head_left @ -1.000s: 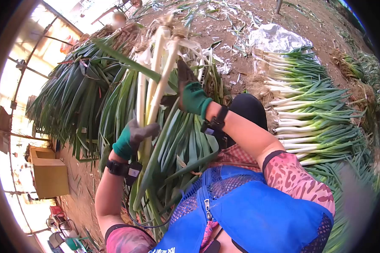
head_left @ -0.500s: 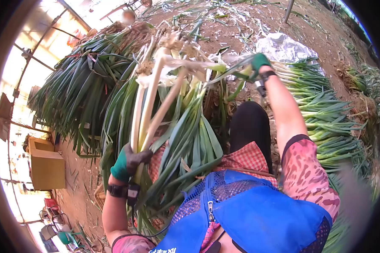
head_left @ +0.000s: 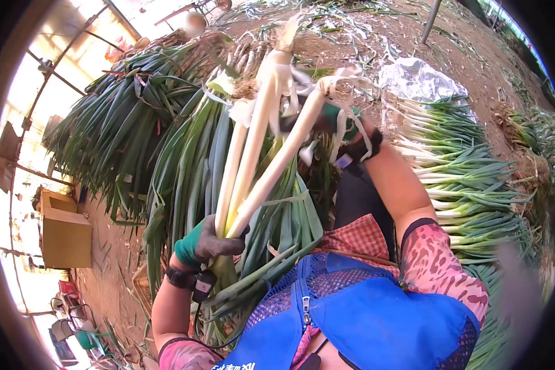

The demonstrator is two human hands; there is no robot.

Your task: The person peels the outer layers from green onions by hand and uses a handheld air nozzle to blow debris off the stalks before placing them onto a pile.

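Note:
My left hand (head_left: pixel 213 243), in a green and grey glove, is closed around several thick leeks (head_left: pixel 250 154) whose white stalks fan upward. Behind their root ends, my right hand (head_left: pixel 320 117) is partly hidden and blurred by motion, near loose strips of peeled skin (head_left: pixel 345 86). The state of its fingers cannot be made out. Long green leaves (head_left: pixel 290 222) spread below the stalks, over a red checked cloth (head_left: pixel 357 240).
A large pile of unpeeled leeks (head_left: pixel 129 117) lies at the left. Cleaned leeks (head_left: pixel 462 179) are stacked in a long row at the right, below a white sack (head_left: pixel 419 80). A cardboard box (head_left: pixel 66 237) stands at the far left. Leaf scraps litter the soil.
My right hand has moved left and down from beside the row to behind the root ends. The held stalks have shifted right, and my left hand has moved slightly right.

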